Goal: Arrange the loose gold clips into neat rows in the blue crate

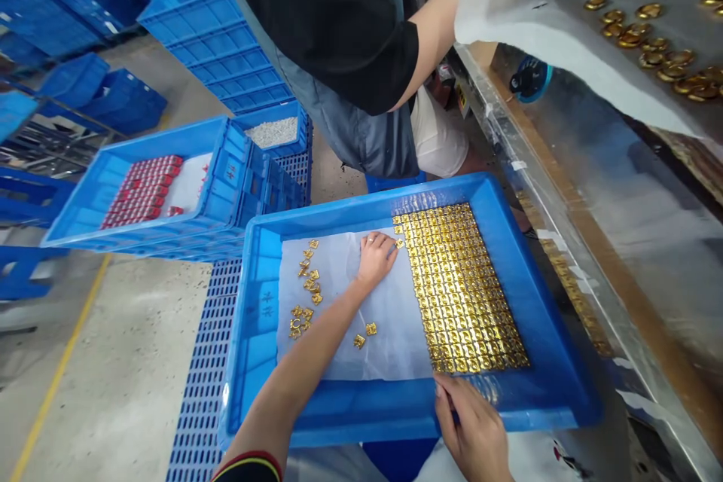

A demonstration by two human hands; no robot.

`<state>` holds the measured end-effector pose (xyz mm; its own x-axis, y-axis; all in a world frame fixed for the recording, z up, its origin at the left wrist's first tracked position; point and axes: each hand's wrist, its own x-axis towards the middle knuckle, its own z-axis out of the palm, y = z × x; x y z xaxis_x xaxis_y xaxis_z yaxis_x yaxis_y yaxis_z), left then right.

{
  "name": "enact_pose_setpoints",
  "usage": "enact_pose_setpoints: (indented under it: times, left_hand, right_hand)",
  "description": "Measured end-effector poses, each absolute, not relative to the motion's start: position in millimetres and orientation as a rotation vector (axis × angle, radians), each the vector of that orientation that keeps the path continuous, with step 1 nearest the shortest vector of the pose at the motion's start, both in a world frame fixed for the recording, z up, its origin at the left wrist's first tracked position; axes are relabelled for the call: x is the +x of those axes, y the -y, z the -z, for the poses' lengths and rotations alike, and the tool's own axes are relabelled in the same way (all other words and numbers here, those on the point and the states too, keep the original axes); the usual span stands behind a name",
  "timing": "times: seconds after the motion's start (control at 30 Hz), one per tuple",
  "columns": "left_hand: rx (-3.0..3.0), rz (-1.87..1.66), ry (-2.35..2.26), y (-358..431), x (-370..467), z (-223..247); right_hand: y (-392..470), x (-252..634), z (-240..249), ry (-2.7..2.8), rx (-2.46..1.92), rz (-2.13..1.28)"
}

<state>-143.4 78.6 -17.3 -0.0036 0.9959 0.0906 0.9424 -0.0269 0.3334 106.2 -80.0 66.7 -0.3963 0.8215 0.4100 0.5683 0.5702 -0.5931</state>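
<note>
A blue plastic crate [257,346] holds a white paper sheet [389,354] and a dense grid of shiny gold-coloured pieces [463,286]. My left hand [377,254] rests over the sheet, its fingers bent and close together, with the fingertips at a small gold piece [400,243] beside the grid's upper left edge. At the grid's near left corner, my right hand [473,425] has its thumb and index finger drawn together; whatever lies between them is hidden. Loose gold pieces [310,284] lie scattered on the left of the sheet, and two more [370,328] lie near my left forearm.
A co-worker [339,30] sits just beyond the crate. Stacked blue crates [226,188] stand left, the top one holding red pieces [144,188]. On the right, a metal-edged workbench [565,203] carries white paper [508,7] with round gold pieces [649,45].
</note>
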Motion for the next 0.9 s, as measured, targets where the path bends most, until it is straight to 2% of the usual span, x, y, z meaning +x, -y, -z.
enact_pose_setpoints:
  times: [0.67, 0.9]
  left_hand:
    - [1.850, -0.556, -2.243, -88.5, -124.0, 13.2]
    - [1.667, -0.903, -2.110, -86.4, -132.2, 20.0]
  right_hand:
    - [79.8, 106.2, -67.6, 2.088, -1.100, -0.461]
    - [80.3, 106.7, -66.7, 2.081, -1.094, -0.458]
